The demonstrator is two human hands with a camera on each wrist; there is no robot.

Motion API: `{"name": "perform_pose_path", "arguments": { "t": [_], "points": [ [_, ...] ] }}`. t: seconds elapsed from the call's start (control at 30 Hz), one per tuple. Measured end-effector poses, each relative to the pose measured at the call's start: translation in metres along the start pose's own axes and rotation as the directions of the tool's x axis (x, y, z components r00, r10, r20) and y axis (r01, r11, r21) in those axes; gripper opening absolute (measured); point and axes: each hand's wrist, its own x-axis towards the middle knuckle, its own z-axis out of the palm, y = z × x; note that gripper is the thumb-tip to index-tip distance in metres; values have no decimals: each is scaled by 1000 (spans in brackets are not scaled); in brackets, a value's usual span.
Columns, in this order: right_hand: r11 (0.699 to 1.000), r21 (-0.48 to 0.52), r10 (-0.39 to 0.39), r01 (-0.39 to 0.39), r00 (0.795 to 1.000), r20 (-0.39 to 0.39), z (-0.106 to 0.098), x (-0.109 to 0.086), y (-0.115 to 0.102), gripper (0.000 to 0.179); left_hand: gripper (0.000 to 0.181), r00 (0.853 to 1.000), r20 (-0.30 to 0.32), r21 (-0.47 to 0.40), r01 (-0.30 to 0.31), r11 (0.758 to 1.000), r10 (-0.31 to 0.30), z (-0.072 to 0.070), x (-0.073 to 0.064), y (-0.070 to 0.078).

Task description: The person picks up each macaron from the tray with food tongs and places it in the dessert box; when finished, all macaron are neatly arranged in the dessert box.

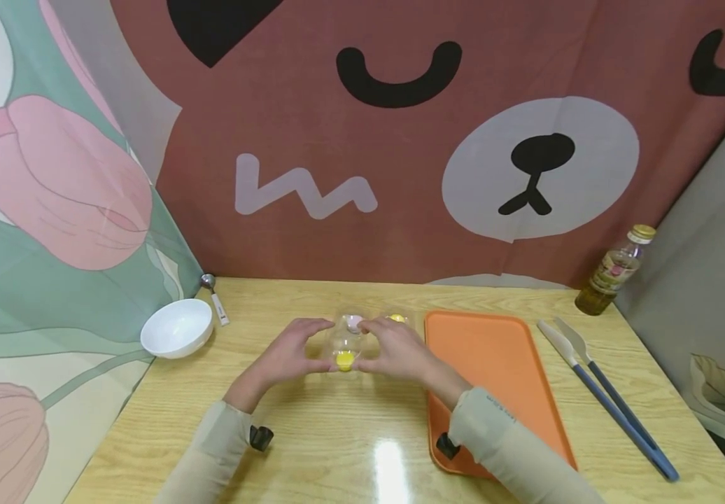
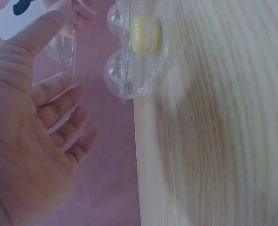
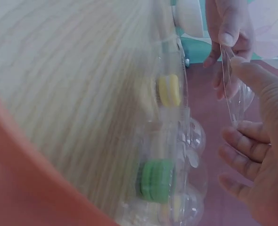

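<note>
Both hands hold a clear domed plastic lid (image 3: 227, 84) above the table, one at each side. My left hand (image 1: 288, 352) pinches its left edge between thumb and fingers. Opposite it, my right hand (image 1: 397, 348) grips the right edge in the same way. Below the lid, a yellow macaron (image 3: 169, 90) sits in clear plastic packaging. A pale pinkish macaron (image 1: 353, 323) shows between the hands in the head view. Closer to the right wrist camera, a green macaron (image 3: 156, 180) lies in packaging with clear domes (image 3: 195, 134). The right hand partly hides this packaging in the head view.
An orange tray (image 1: 482, 336) lies under the right forearm. Farther right are blue-handled tongs (image 1: 621, 406) and an oil bottle (image 1: 611, 276). A white bowl (image 1: 177, 329) and a small spoon (image 1: 216, 301) are at the left. Patterned cloth (image 1: 312, 245) hangs behind the table.
</note>
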Motion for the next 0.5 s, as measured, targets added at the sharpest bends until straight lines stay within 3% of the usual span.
{"name": "perform_pose_path", "arguments": {
  "t": [0.2, 0.5],
  "points": [
    [998, -57, 7, -4, 999, 49, 11, -1, -1, 82, 81, 1000, 25, 72, 2, 997, -4, 5, 1, -5],
    [988, -151, -6, 15, 998, 61, 21, -1, -1, 83, 81, 999, 39, 131, 20, 991, -25, 15, 1, -7]
  ]
}}
